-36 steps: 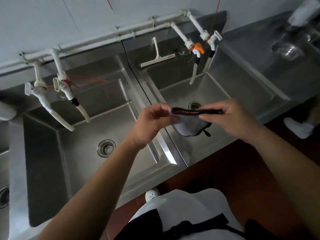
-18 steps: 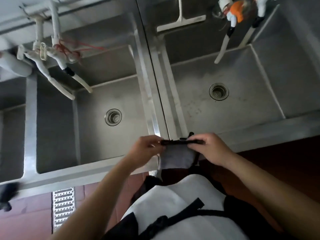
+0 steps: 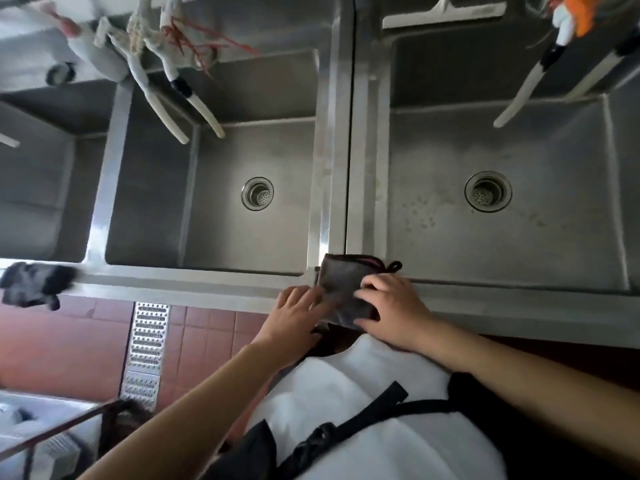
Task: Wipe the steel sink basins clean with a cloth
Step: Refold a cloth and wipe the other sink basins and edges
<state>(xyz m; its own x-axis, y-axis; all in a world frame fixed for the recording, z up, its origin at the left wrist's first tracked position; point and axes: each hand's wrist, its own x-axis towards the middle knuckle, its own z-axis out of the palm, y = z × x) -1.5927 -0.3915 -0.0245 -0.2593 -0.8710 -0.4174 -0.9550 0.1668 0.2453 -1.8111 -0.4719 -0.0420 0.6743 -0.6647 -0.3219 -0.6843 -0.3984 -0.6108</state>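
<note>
Both hands, left [image 3: 297,310] & right [image 3: 391,308], press flat-fingered on cloth [image 3: 341,289] atop steel sink rim [image 3: 194,282].

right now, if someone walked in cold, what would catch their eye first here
First, the two hands at the near rim: the left hand and right hand press a folded dark cloth flat on the front ledge where the two steel basins meet. Next, the right basin, whose floor is speckled with spots around its drain. Another dark rag lies on the rim at far left.
</note>
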